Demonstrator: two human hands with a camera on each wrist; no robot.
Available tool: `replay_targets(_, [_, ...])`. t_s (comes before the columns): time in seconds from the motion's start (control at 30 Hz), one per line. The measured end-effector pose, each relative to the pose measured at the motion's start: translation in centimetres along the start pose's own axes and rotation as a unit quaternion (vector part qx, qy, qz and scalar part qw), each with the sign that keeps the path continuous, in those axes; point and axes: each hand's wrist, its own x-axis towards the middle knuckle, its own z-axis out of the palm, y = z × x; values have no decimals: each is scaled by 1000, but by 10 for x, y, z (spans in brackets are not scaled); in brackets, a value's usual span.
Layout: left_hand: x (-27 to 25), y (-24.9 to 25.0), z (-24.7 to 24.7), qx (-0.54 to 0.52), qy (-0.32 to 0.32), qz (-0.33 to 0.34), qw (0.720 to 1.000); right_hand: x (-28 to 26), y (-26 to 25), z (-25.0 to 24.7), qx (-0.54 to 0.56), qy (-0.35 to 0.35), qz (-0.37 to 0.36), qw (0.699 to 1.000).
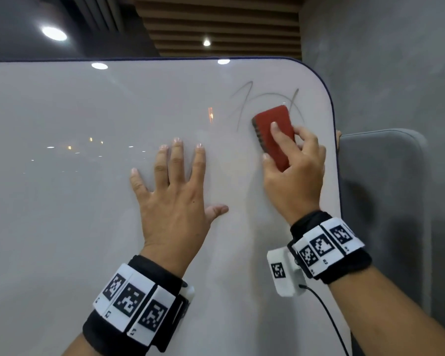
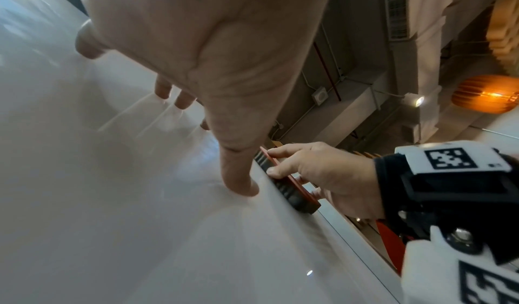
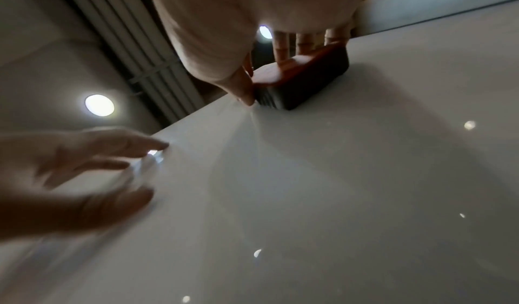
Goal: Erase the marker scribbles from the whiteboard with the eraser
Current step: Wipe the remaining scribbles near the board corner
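Observation:
A glossy whiteboard (image 1: 88,176) fills the head view, with faint grey marker scribbles (image 1: 244,95) near its top right corner. My right hand (image 1: 293,170) grips a red eraser (image 1: 274,134) with a dark felt underside and holds it flat against the board, just below the scribbles. Thumb and fingers pinch the eraser's long sides, the index finger lying on its red back. My left hand (image 1: 174,196) presses flat on the board to the left of the eraser, fingers spread and straight. The left wrist view shows the eraser (image 2: 289,186) edge-on against the whiteboard (image 2: 112,220); the right wrist view shows the eraser (image 3: 303,80) under my fingers.
The board's rounded right edge (image 1: 335,140) lies close to my right hand. Behind it stands a grey padded panel (image 1: 385,201) and a grey wall. A black cable (image 1: 329,319) hangs from the right wrist camera. Ceiling lights reflect on the board.

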Motion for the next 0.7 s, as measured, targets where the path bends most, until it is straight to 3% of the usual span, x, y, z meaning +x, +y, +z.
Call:
replay_targets(0.07, [6, -1, -3, -18, 25, 6, 1000, -2, -11, 4, 3, -12, -8, 1000])
replay_targets(0.13, [12, -2, -5, -38, 43, 9, 998, -15, -26, 7, 12, -40, -68, 997])
replay_targets(0.27, [16, -1, -3, -62, 26, 1, 998, -8, -25, 7, 11, -60, -140, 988])
replay_targets(0.43, [17, -2, -2, -17, -1, -2, 1000, 23, -18, 10, 23, 4, -12, 1000])
replay_targets(0.6, [20, -4, -2, -12, 2, 5, 1000, -5, -37, 17, 23, -58, -137, 989])
replay_targets(0.7, [19, -5, -1, -19, 7, 7, 1000, 7, -23, 15, 3, -18, -103, 994])
